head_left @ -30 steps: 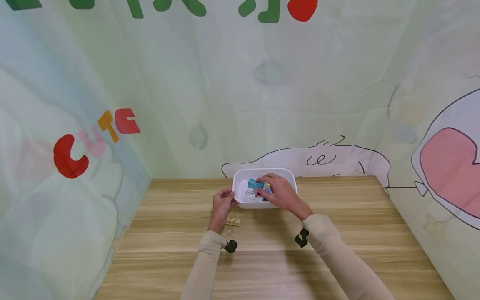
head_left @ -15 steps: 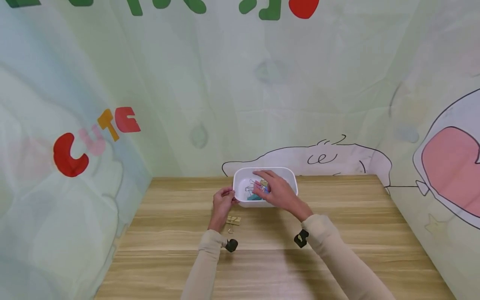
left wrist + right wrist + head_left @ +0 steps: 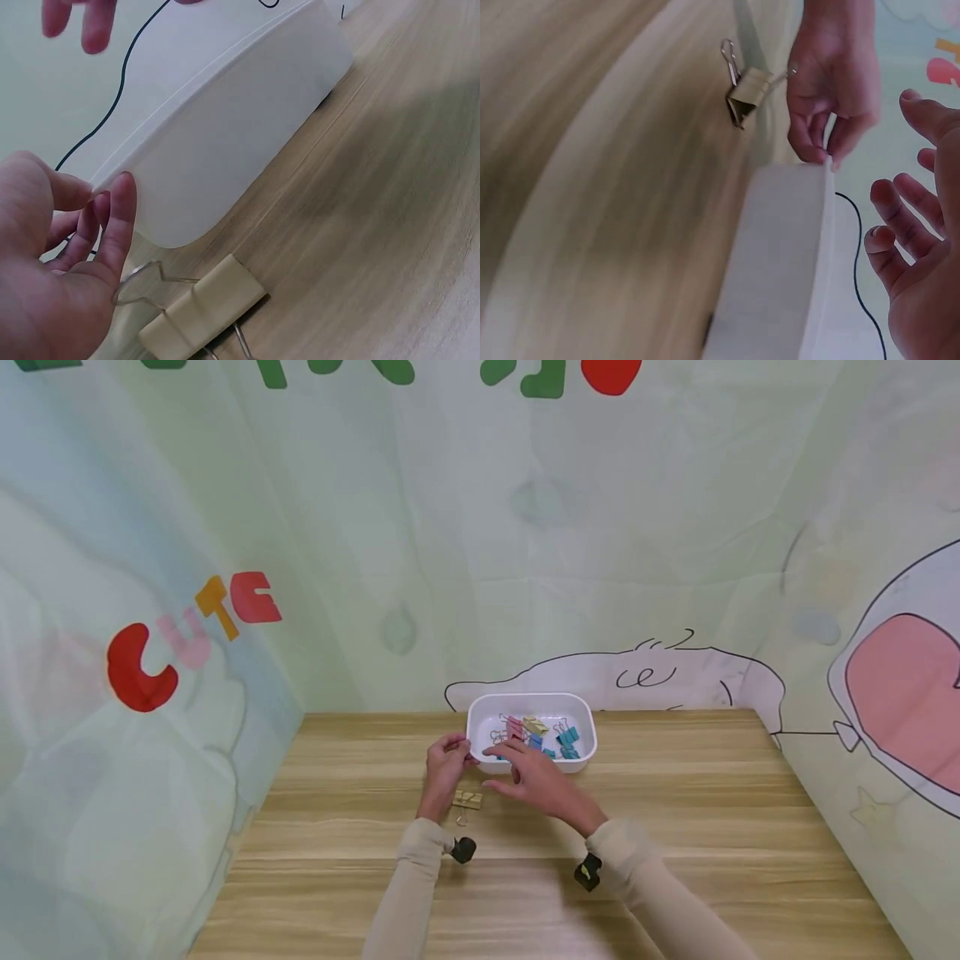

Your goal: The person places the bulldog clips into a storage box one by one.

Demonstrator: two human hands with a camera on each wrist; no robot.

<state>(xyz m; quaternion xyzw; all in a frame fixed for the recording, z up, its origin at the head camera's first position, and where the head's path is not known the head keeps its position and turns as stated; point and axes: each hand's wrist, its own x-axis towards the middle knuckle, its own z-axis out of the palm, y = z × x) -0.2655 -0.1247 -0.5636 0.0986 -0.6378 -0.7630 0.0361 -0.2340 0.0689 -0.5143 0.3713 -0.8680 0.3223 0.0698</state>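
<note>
My left hand [image 3: 447, 770] pinches the rim at the near left corner of a white plastic bin [image 3: 232, 120], thumb above and fingers below. Inside the bin lie several binder clips: a pink one [image 3: 513, 727], a yellow one [image 3: 536, 725], a blue one [image 3: 536, 742] and teal ones [image 3: 567, 736]. My right hand [image 3: 542, 783] hovers over the bin's near rim, thumb and fingers spread apart, holding nothing. Part of the bin's near side is hidden behind it. On the table beside my left wrist sits one yellow binder clip [image 3: 204, 307], its wire handles sticking out.
The wood-grain table [image 3: 697, 827] reaches back to a printed fabric backdrop [image 3: 420, 568]. The bin stands near the table's back edge, close to that backdrop. Both wrists wear small black cameras [image 3: 463, 850].
My right hand let go of a teal binder clip in the bin, then drew back toward me over the near rim. The left hand keeps its grip on the corner.
</note>
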